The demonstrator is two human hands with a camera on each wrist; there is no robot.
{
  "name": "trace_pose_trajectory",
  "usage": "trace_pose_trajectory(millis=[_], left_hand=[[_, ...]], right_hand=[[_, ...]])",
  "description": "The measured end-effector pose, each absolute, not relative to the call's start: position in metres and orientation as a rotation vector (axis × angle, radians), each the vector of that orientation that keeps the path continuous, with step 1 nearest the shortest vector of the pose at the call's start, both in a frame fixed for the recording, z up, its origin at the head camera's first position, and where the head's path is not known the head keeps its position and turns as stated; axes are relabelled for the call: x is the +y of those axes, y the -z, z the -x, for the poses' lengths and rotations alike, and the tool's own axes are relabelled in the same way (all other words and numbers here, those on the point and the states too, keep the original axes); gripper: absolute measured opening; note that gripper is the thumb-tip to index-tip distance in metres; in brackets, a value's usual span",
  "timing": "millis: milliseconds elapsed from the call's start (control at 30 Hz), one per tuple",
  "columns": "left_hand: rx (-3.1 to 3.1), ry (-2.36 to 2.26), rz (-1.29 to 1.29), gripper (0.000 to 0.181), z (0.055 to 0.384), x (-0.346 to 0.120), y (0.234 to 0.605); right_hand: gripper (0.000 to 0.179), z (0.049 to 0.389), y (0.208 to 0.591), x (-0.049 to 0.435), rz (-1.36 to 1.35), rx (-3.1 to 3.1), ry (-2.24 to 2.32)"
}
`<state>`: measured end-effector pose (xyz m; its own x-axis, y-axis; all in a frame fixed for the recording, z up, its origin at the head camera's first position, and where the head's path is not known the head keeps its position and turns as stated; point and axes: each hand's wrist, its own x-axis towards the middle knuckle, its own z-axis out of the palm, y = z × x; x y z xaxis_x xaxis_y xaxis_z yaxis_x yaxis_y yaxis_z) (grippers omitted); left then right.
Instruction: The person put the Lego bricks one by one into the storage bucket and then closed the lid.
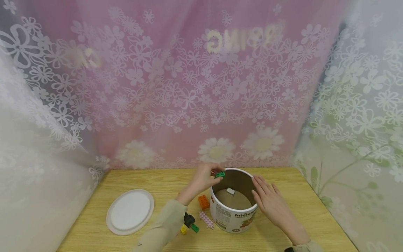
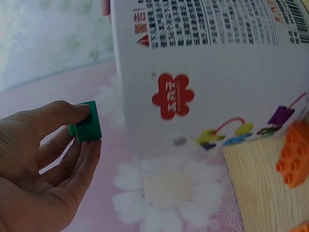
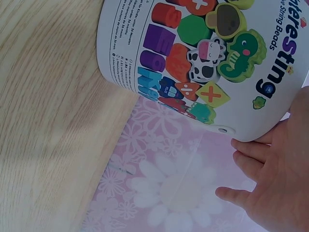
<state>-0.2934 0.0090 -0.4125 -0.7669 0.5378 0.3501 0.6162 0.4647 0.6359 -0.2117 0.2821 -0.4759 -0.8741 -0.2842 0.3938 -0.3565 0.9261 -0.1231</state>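
Wooden tabletop (image 1: 170, 179); green brick (image 2: 91, 127) (studded) between left thumb (image 2: 57, 114) and fingers (image 2: 87, 166).

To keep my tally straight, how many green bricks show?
2: one green brick pinched in the left hand near the tub, another on the table beside the black piece. More may be hidden behind the left sleeve.

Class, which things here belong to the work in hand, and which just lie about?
Work in hand:
green block, pinched by the left hand
tub, touched by the right hand
white block inside

Lying about (perhaps for later):
white lid
orange block
pink piece
yellow block
second green block
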Motion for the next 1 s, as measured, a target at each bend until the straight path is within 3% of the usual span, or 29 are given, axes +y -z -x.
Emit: trace_pose_trajectory(millis=[1000], left_hand=[[-2.716,1.057,1.078,0.02,0.304,0.068,0.455]], right_hand=[[0.054,0.211,0.475,0.282,-0.48,-2.7,-0.248]])
